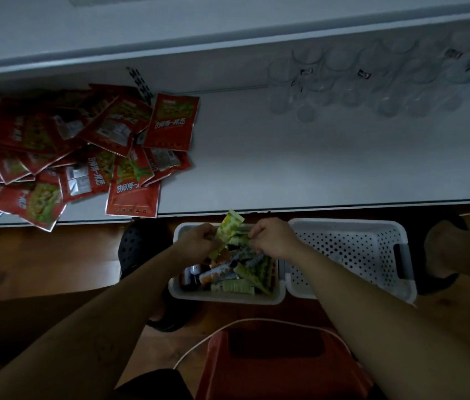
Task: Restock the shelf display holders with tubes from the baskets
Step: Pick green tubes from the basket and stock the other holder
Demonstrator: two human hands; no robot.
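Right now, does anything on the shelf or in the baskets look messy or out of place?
Yes. The red packets lie in a loose overlapping heap on the left of the shelf, some face down, a few poking past its front edge. The tubes in the left basket are jumbled too.

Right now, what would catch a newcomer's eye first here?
The heap of red packets sprawls over the left side of the shelf. Below, the left hand and right hand grip green tubes above the filled basket; clear holders stand at the shelf's back right.
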